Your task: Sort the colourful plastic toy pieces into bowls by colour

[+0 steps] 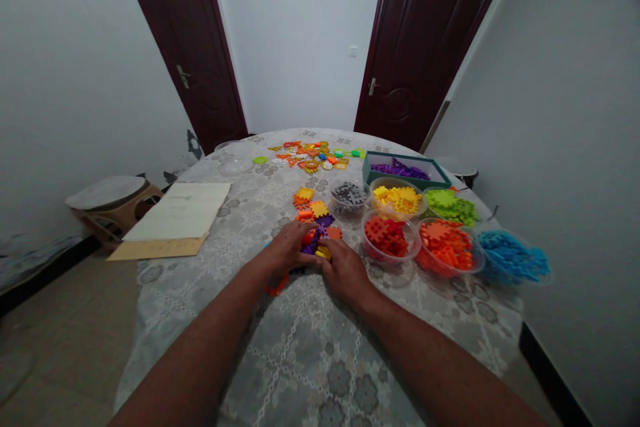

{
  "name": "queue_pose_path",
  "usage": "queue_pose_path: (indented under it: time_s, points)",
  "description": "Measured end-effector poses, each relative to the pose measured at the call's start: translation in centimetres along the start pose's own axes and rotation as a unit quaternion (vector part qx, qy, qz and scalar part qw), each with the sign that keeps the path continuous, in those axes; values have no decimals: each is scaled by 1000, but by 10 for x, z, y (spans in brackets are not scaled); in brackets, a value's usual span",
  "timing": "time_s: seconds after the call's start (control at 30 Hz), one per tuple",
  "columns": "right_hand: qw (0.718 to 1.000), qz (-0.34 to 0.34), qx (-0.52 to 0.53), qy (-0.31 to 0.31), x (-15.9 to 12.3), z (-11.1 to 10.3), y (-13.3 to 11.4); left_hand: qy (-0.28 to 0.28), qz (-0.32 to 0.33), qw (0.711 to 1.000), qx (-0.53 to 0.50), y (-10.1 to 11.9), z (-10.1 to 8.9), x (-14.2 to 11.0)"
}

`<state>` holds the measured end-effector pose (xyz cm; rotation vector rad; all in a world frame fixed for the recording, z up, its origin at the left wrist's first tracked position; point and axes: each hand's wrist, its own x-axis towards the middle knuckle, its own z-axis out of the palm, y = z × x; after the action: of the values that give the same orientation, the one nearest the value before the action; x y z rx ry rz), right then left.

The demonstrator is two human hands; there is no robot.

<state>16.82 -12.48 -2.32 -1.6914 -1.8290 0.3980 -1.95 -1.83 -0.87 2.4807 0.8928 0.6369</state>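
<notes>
Interlocking plastic blocks (309, 248) in purple, red and yellow lie between my hands over the middle of the table. My left hand (289, 250) is curled around their left side, thumb toward me. From the right, my right hand (345, 270) grips the same cluster by a yellow block (324, 252). The fingers hide much of it, so I cannot tell how the pieces join. An orange-red block (277, 285) shows below my left hand. Just beyond my fingers lie yellow blocks (319, 209), orange ones and a purple block (325, 221).
Clear tubs hold grey (350, 193), yellow (399, 199), green (450, 205), red (386, 237), orange (446, 247) and blue blocks (514, 256). A green box (367, 170) contains purple ones. Mixed pieces (310, 155) lie farther back. Cardboard sheets (180, 211) overhang the left edge, near a stool (107, 192).
</notes>
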Motion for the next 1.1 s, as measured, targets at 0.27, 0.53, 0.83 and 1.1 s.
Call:
queue_pose_path:
  time_s: [0.27,0.53,0.83,1.1]
  points:
    - [1000,14,-8,-5,1,-3,-3,20,-17,999,-42,2,6,0]
    - [1000,-3,-13,-2,0,-5,-7,40,0,998,-53,2,9,-3]
    - [998,-38,-50,5,5,-1,-12,54,9,994,-98,5,6,0]
    - [995,-57,-86,1,10,-4,-16,55,-64,968,-235,18,-8,1]
